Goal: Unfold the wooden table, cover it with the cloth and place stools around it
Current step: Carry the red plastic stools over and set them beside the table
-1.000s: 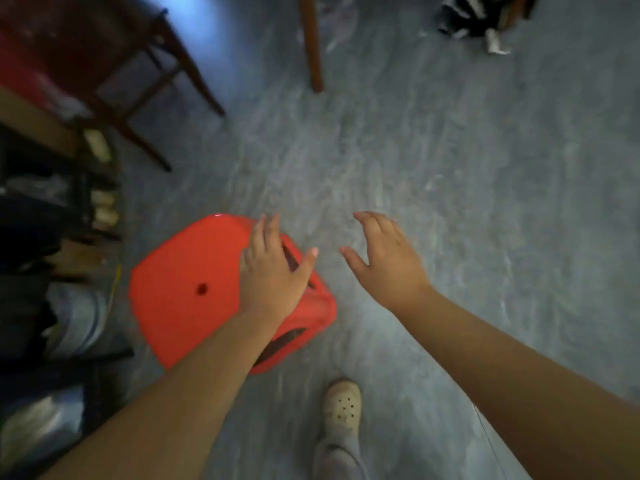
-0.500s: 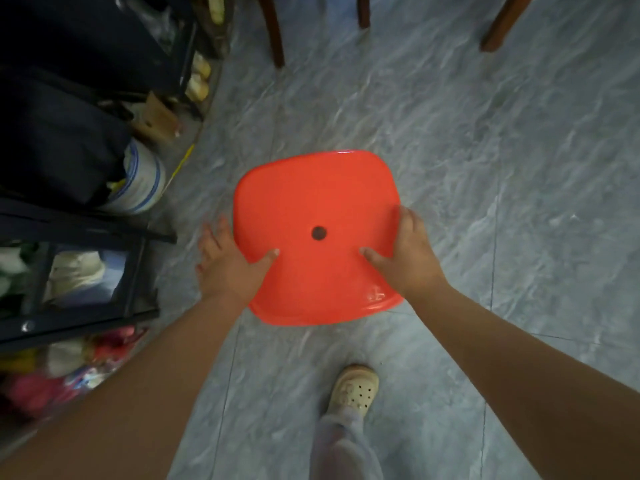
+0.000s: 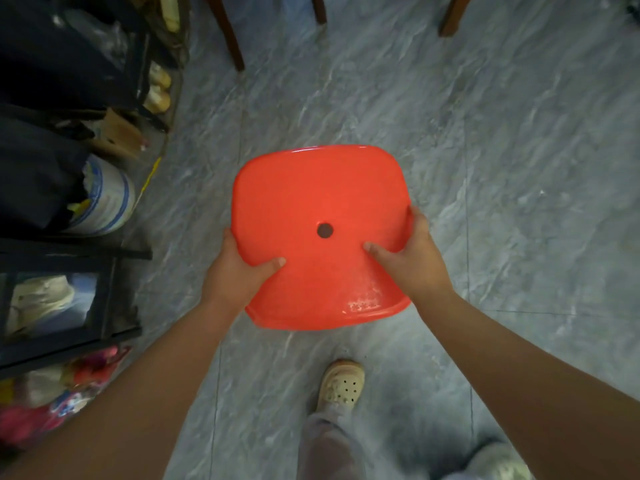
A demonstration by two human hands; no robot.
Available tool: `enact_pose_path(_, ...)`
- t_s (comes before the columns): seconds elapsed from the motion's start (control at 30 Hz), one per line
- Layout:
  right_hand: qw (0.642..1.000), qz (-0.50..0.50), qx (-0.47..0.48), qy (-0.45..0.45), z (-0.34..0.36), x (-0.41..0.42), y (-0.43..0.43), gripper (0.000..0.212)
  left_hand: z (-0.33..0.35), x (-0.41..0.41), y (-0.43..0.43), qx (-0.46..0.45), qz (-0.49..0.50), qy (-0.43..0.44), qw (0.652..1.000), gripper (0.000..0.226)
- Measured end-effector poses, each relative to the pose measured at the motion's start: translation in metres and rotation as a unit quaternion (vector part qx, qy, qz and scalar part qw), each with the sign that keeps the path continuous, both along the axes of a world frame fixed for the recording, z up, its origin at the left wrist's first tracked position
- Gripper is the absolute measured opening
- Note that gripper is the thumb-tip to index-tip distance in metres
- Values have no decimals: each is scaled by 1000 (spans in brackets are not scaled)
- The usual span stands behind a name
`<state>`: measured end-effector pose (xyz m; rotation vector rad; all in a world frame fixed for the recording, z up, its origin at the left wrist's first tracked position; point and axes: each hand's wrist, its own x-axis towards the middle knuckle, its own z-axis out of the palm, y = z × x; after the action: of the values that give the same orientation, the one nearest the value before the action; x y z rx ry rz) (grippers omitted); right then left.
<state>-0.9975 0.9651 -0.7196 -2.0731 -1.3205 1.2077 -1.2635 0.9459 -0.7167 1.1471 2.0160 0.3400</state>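
Note:
A red plastic stool (image 3: pixel 311 199) with a small dark hole in the middle of its seat fills the centre of the view, seen from straight above, its legs hidden under the seat. My left hand (image 3: pixel 239 275) grips the seat's left edge, thumb on top and fingers curled underneath. My right hand (image 3: pixel 412 258) grips the right edge the same way, thumb lying on the seat. The wooden table and the cloth are out of view.
Dark shelving (image 3: pixel 69 258) crowded with bags, a white tub (image 3: pixel 107 199) and boxes lines the left side. Brown wooden legs (image 3: pixel 228 32) stand at the top. Grey marbled floor tiles (image 3: pixel 519 150) spread to the right. My foot in a beige clog (image 3: pixel 341 386) is below the stool.
A second ago only my left hand touched the tilted stool. Now both hands clasp the seat's edges and the stool sits level, closer to me; the left fingers have curled under the rim.

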Motion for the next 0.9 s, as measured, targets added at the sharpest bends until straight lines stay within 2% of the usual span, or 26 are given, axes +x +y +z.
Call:
enact_pose_path(0.07,999,-34,0,5,10,46,-9,100,13,44,11,14,-32,-16,999,96)
enact_pose_path(0.17,996,-86,-6,3,28,125,-30,99,33,122,24,15,-78,-74,994,109)
enact_pose_path(0.27,990,-140,-4,-5,47,207,-56,97,48,207,31,9,-139,-82,987,111)
enact_pose_path(0.47,968,-250,-5,-9,75,437,-136,101,76,459,15,15,-267,-73,961,105)
enact_pose_path(0.57,958,-288,-3,-17,93,553,-184,101,86,590,-8,24,-313,-96,944,106)
enact_pose_path(0.7,934,-355,0,-35,119,698,-267,103,99,766,-58,13,-395,-114,911,97)
enact_pose_path(0.77,918,-392,-2,-57,134,765,-309,102,106,848,-81,4,-432,-141,891,99)
enact_pose_path(0.9,872,-481,-19,-92,166,885,-399,100,119,1011,-127,-18,-535,-179,826,91)
